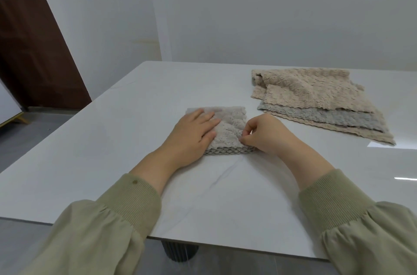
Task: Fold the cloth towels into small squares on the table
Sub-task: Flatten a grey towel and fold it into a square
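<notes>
Now folded towel (pixel 228 130) between both hands.

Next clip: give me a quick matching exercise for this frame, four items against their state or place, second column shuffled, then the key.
Column 1
1. left hand
2. right hand
3. folded grey towel
4. pile of towels

Column 2
A. lies unfolded at the right, far side of the table
B. pinches the right edge of the folded towel
C. rests flat, palm down, on the folded towel
D. sits layered between the two hands

Pairs: 1-C, 2-B, 3-D, 4-A
</notes>
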Demonstrator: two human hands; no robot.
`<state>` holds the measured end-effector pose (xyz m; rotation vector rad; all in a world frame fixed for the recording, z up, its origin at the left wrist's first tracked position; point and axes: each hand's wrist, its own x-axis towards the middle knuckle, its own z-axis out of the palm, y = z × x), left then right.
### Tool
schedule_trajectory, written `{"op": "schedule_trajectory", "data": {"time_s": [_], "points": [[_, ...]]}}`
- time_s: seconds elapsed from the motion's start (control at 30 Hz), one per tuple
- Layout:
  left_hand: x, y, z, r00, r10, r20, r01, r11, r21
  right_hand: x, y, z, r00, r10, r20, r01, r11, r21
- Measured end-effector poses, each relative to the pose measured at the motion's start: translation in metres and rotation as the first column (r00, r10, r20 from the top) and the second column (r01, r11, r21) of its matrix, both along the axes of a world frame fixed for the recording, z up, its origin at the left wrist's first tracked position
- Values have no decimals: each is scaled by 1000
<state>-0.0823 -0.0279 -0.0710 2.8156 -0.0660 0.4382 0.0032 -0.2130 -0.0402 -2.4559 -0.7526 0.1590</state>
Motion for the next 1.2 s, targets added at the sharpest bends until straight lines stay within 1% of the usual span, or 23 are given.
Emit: {"op": "schedule_trajectory", "data": {"time_s": [0.03, 0.07, 0.13, 0.23, 0.37, 0.47, 0.67, 0.73, 0.8, 0.9, 0.93, 0.97, 1.0, 1.1, 1.13, 1.2], "points": [[2, 2, -4, 995, 14, -95, -13, 1000, 9, 2, 0, 0, 1000, -10, -16, 11, 999, 35], [3, 4, -6, 988, 19, -151, -19, 1000, 4, 4, -1, 0, 999, -33, -33, 36, 995, 90], [2, 4, -8, 985, 14, -173, -17, 1000, -15, 11, 0, -2, 992, -117, -56, 126, 971, 201], [2, 3, -7, 984, 19, -175, -23, 1000, -21, 17, 3, -7, 977, -201, -69, 212, 943, 255], [2, 3, -7, 982, 23, -185, -28, 999, -26, 20, 11, -13, 984, -140, -112, 172, 912, 373], [2, 4, -7, 981, 20, -194, -25, 999, -23, 23, 14, -16, 990, -107, -92, 135, 904, 406], [2, 5, -8, 983, 7, -182, -15, 999, -47, 29, 15, -17, 989, -82, -126, 135, 853, 504], [1, 4, -7, 982, 9, -191, -19, 998, -51, 30, 16, -17, 989, -96, -115, 141, 853, 503], [1, 3, -5, 978, 18, -208, -28, 998, -47, 32, 18, -19, 988, -139, -60, 151, 878, 455], [0, 2, -3, 975, 29, -221, -37, 999, -30, 34, 21, -23, 979, -179, 100, 152, 960, 235], [-1, 1, -3, 974, 31, -223, -38, 999, -26, 35, 22, -23, 976, -181, 124, 159, 972, 172], [-1, 1, -3, 974, 33, -224, -40, 999, -23, 34, 21, -23, 975, -185, 119, 167, 975, 147], [-1, 1, -3, 974, 35, -224, -41, 999, -21, 34, 19, -21, 978, -189, 85, 173, 971, 165], [-1, 1, -3, 975, 37, -218, -42, 999, -15, 30, 6, -9, 983, -153, -98, 176, 936, 306], [-1, 1, -3, 975, 40, -219, -42, 999, -7, 27, 0, -4, 981, -126, -151, 167, 939, 301], [0, 1, -3, 974, 51, -220, -49, 999, 15, 22, -7, 2, 980, -82, -182, 116, 976, 186]]}}
